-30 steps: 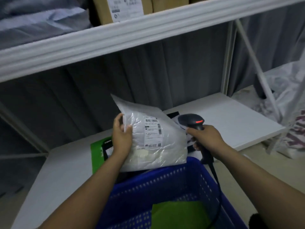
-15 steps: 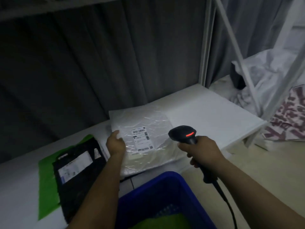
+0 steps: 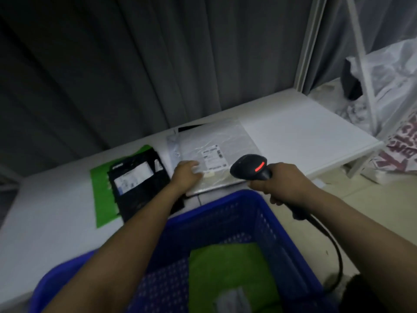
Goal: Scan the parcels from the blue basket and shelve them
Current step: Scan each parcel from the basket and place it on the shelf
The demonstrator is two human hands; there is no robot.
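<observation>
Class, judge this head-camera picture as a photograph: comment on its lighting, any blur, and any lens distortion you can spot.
Head view: dim and underexposed, the curtain nearly black; only the white shelf and the scanner's red light stand out. Head view: soft motion blur, so the print on the clear parcel's label cannot be read. Head view: wide-angle bending leans the shelf post and stretches the forearms.

Both bare forearms reach forward, away from the body. The left hand (image 3: 186, 175) lies palm down, fingers spread flat and pressing. The right hand (image 3: 279, 186) is curled into a tight fist-grip, knuckles up, wrist straight.
</observation>
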